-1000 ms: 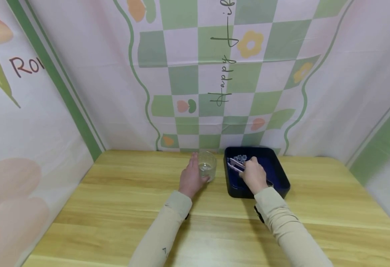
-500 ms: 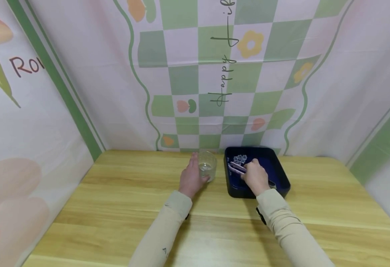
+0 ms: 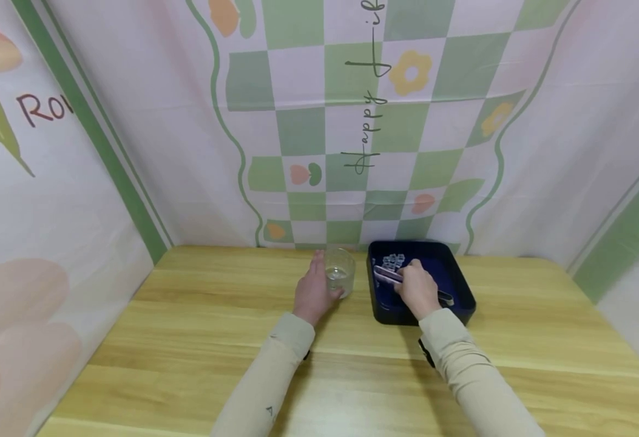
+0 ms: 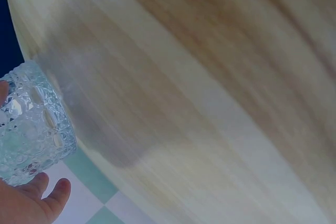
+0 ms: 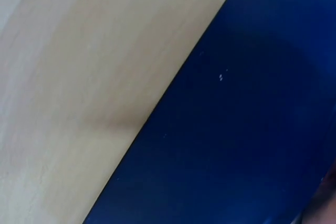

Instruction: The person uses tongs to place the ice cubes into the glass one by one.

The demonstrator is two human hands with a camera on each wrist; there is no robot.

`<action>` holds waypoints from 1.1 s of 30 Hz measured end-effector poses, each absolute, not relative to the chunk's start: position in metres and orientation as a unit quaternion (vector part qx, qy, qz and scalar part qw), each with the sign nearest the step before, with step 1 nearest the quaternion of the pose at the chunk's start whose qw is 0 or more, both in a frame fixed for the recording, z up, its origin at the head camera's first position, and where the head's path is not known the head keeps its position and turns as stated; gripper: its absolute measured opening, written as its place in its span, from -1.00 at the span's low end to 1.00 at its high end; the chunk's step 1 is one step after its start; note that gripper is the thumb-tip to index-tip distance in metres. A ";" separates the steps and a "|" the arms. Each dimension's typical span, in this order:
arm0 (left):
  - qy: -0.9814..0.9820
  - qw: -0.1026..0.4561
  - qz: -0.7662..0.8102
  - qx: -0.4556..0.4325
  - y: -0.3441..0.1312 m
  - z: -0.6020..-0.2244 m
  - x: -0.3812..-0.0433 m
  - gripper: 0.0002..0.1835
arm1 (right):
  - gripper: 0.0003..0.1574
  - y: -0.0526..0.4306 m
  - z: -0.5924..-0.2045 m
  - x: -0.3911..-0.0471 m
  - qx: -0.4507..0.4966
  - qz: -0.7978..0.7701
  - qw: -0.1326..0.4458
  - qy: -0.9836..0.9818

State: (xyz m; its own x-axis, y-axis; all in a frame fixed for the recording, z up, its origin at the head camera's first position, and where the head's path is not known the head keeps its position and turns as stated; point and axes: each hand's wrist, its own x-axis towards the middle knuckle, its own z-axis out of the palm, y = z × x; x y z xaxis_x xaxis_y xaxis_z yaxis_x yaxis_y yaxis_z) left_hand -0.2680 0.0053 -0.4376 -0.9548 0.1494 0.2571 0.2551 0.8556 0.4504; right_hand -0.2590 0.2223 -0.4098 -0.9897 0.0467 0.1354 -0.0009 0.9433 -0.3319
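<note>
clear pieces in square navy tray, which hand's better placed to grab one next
Likely the right hand, holding slim pinkish tongs beside the pieces; the left hand grips a clear glass.

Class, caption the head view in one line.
Left hand holds a glass; right hand holds tongs over a dark tray.

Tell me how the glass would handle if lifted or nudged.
The glass looks rigid and probably breakable, being clear and shiny. Its bumpy, faceted sides should give the left hand some grip. Its round shape suggests it might roll if knocked over.
</note>
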 end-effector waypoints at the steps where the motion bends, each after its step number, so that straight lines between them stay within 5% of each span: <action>1: -0.957 0.107 -0.248 -0.106 0.005 -0.438 -0.268 0.09 | -0.64 0.222 -0.409 -0.259 -0.012 0.167 0.071 -0.983; 25: -0.952 0.120 -0.256 -0.114 0.005 -0.439 -0.269 0.08 | -0.63 0.236 -0.401 -0.256 -0.016 0.187 0.092 -0.978; 33: -0.952 0.109 -0.263 -0.108 0.006 -0.438 -0.269 0.08 | -0.63 0.241 -0.387 -0.253 0.004 0.185 0.140 -0.973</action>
